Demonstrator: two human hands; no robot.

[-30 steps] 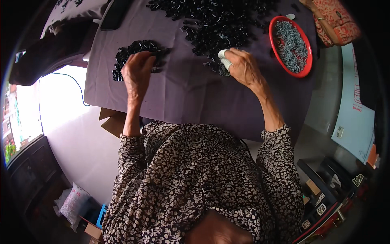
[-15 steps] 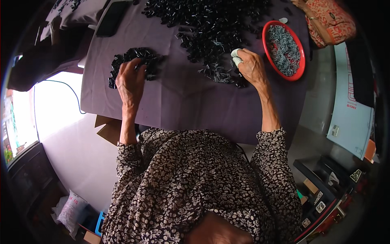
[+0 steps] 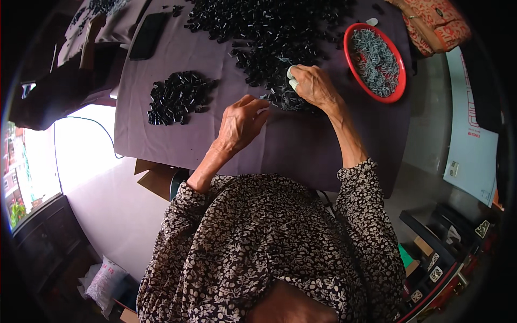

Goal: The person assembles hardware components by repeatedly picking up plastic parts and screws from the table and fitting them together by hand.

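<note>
My left hand (image 3: 241,124) reaches to the near edge of a small heap of grey pins (image 3: 291,101) mixed with black pieces. Its thumb and forefinger are drawn together; whatever may be between them is too small to name. Over the right side of that heap, my right hand (image 3: 316,89) has its fingers pinched, with white finger covers (image 3: 292,78) on the tips. What it grips, if anything, is hidden. Beyond lies a large pile of small black tube-like pieces (image 3: 269,37). A separate smaller pile of black pieces (image 3: 180,97) sits at the left.
A red oval basin (image 3: 400,89) of small grey pieces stands at the right of the cloth-covered table (image 3: 215,148). A black phone-like slab (image 3: 148,36) lies at the far left. Another person's arm (image 3: 423,32) shows at the far right, and a further person sits at the left.
My left hand has moved right from the smaller black pile to the heap of grey pins. My right hand has shifted slightly left and nearer the heap.
</note>
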